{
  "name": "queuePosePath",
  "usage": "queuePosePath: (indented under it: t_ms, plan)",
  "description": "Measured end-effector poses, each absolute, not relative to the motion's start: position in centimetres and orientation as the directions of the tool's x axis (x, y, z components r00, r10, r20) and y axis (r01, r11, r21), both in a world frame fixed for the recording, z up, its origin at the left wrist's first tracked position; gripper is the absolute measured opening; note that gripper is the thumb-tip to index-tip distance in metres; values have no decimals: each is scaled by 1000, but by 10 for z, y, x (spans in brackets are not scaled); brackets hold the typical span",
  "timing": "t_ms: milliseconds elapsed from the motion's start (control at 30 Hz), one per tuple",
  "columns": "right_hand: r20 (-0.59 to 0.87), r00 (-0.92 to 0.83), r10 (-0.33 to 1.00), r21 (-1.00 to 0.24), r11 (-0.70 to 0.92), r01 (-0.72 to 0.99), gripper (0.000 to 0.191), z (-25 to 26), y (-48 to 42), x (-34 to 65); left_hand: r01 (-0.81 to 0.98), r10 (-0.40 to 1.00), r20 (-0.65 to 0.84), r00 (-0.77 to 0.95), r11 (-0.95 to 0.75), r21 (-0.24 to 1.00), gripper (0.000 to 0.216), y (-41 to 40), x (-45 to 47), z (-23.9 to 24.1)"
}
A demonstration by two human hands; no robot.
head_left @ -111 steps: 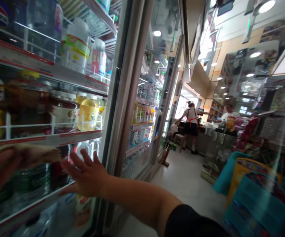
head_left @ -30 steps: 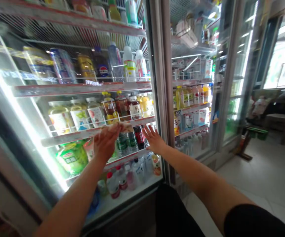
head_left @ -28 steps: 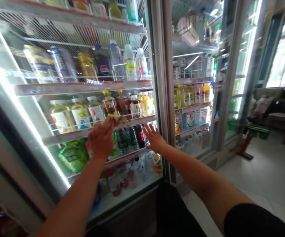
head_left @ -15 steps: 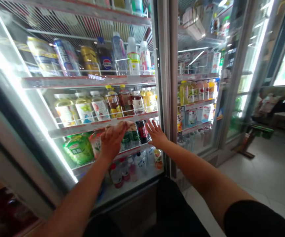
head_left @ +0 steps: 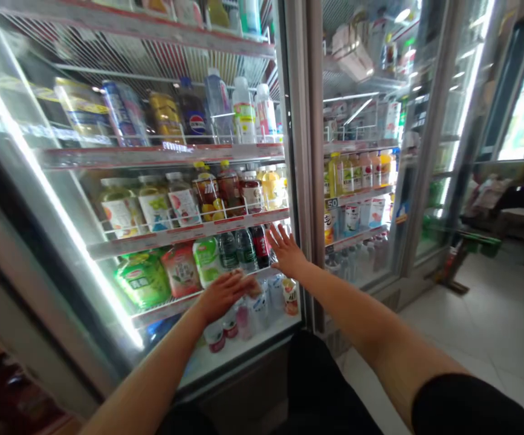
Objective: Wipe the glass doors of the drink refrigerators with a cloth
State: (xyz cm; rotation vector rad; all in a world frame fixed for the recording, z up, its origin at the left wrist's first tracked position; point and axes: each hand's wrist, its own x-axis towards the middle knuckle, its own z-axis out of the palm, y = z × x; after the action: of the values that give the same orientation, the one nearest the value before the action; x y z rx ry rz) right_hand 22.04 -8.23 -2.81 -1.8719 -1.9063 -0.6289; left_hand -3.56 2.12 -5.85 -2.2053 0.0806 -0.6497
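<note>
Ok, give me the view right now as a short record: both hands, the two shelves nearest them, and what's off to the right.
Left hand: palm down, a pale cloth at its fingertips
Right hand: spread open, nearest the red-label bottle; contact unclear
Upper shelf: row of juice bottles
Lower shelf: green bag, red bag, dark bottles
Far right: stool

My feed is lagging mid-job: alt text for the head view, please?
A bare left hand holds a crumpled beige cloth before a lit, metal-framed glass cooler of colourful drink bottles; the bare, open right hand is near its upright silver frame.
</note>
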Motion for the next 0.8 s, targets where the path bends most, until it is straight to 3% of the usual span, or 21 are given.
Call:
queuePosePath:
  t_ms: [100, 167, 333, 500, 667, 800]
  plan:
    - [586, -32, 810, 41, 10, 999, 120, -29, -81, 219, 497, -89, 697, 712, -637, -589, 52, 19, -40, -44]
    - [600, -32, 799, 38, 11, 999, 122, -30, -81, 218, 623, -23, 793, 609, -605, -496, 58, 15, -42, -37]
    - [604, -32, 796, 35, 14, 999, 120, -31, -82, 217, 367, -142, 591, 794, -663, -652, 68, 16, -42, -20]
    - [590, 0, 807, 9, -6, 1000, 112, -29, -83, 213, 717, 30, 889, 456, -603, -348, 62, 22, -35, 15]
    - [582, -8, 813, 2, 9, 1000, 113, -29, -83, 213, 520, 12, 742, 671, -720, -459, 58, 16, -24, 55]
    - [599, -8, 801, -9, 17, 1000, 109, -28, -88, 212, 720, 90, 940, 330, -668, -189, 55, 11, -16, 81]
